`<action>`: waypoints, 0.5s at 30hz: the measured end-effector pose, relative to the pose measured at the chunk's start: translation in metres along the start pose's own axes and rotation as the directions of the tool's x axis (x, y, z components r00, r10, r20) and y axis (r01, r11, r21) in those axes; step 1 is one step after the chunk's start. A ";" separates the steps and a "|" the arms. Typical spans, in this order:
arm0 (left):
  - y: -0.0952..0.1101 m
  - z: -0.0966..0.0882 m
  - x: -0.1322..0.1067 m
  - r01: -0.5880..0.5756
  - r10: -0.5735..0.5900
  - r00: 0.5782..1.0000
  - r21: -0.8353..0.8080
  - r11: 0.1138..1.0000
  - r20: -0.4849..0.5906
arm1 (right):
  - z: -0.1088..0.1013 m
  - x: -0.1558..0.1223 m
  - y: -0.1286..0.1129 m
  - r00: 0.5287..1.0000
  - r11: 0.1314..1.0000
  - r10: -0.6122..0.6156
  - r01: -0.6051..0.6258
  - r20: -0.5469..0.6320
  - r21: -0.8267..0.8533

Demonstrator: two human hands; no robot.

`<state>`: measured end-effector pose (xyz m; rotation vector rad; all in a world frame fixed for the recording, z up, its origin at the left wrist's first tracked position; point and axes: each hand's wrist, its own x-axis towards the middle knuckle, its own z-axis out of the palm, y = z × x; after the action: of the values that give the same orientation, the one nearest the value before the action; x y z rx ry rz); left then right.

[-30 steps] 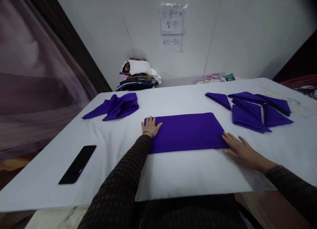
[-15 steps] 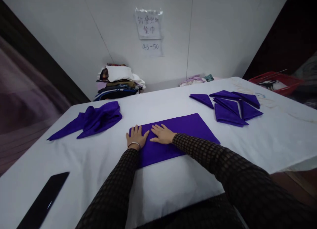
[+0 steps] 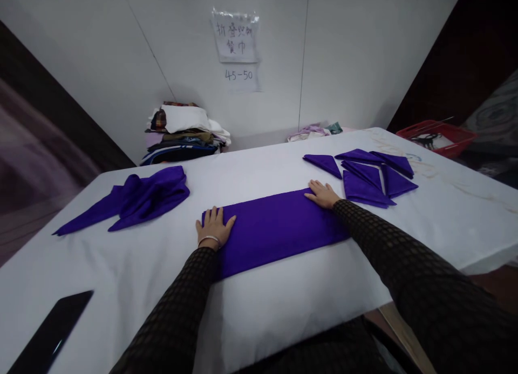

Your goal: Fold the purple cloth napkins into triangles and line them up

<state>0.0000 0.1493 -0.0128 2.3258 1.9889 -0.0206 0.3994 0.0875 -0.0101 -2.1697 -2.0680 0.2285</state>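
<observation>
A purple cloth [image 3: 275,228] folded into a long rectangle lies flat on the white table [image 3: 283,304] in front of me. My left hand [image 3: 213,227] presses flat on its left end, fingers spread, a bracelet on the wrist. My right hand [image 3: 321,193] lies flat and open on the cloth's far right corner. Both arms wear dark checked sleeves.
A crumpled heap of purple cloths [image 3: 135,198] lies at the left. Several folded purple triangles [image 3: 366,171] lie at the right. A black phone [image 3: 48,333] sits near the front left edge. Stacked clothes [image 3: 182,131] and a red basket [image 3: 435,136] stand beyond the table.
My right hand has slid from beside my left hand along the cloth to its far right corner. The left hand stays pressed on the left end.
</observation>
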 end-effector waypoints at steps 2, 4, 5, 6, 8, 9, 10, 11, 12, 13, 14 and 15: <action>0.000 -0.001 -0.001 0.005 -0.005 1.000 0.001 1.000 0.009 | -0.003 -0.004 -0.006 0.999 0.999 0.035 -0.035 -0.014 -0.007; 0.001 -0.002 -0.001 0.007 -0.007 1.000 0.002 1.000 0.011 | -0.004 -0.012 -0.027 1.000 1.000 0.021 -0.021 -0.022 -0.013; 0.001 -0.003 -0.001 0.007 -0.007 1.000 0.002 1.000 0.010 | -0.003 -0.018 -0.043 1.000 1.000 -0.020 0.019 -0.020 -0.010; 0.002 -0.003 -0.001 0.008 -0.008 1.000 0.002 1.000 0.009 | 0.000 -0.027 -0.062 0.997 0.997 -0.082 0.082 -0.012 -0.005; 0.002 -0.004 -0.002 0.008 -0.008 1.000 0.001 1.000 0.010 | 0.007 -0.046 -0.104 0.957 0.956 -0.291 0.291 0.006 0.045; 0.003 -0.005 -0.002 0.007 -0.007 1.000 0.001 1.000 0.012 | 0.012 -0.057 -0.125 0.944 0.943 -0.330 0.329 0.017 0.058; 0.003 -0.005 -0.002 0.006 -0.006 1.000 0.000 1.000 0.014 | 0.017 -0.067 -0.144 0.935 0.934 -0.353 0.350 0.029 0.075; 0.003 -0.005 -0.002 0.006 -0.006 1.000 -0.002 1.000 0.015 | 0.021 -0.075 -0.159 0.941 0.939 -0.333 0.325 0.063 0.111; 0.002 -0.005 -0.002 0.004 -0.004 1.000 -0.005 1.000 0.015 | 0.025 -0.082 -0.170 0.942 0.941 -0.325 0.313 0.088 0.130; 0.002 -0.005 -0.001 0.001 -0.001 1.000 -0.009 1.000 0.015 | 0.027 -0.087 -0.175 0.940 0.940 -0.326 0.311 0.098 0.142; 0.002 -0.005 -0.001 -0.002 0.002 1.000 -0.015 1.000 0.015 | 0.028 -0.091 -0.174 0.938 0.937 -0.332 0.316 0.097 0.145; 0.002 -0.005 -0.001 -0.006 0.006 1.000 -0.021 1.000 0.014 | 0.028 -0.093 -0.168 0.935 0.934 -0.344 0.331 0.086 0.137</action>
<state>0.0013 0.1486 -0.0081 2.3126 1.9665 -0.0156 0.2255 0.0023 -0.0022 -1.7316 -2.3753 0.4275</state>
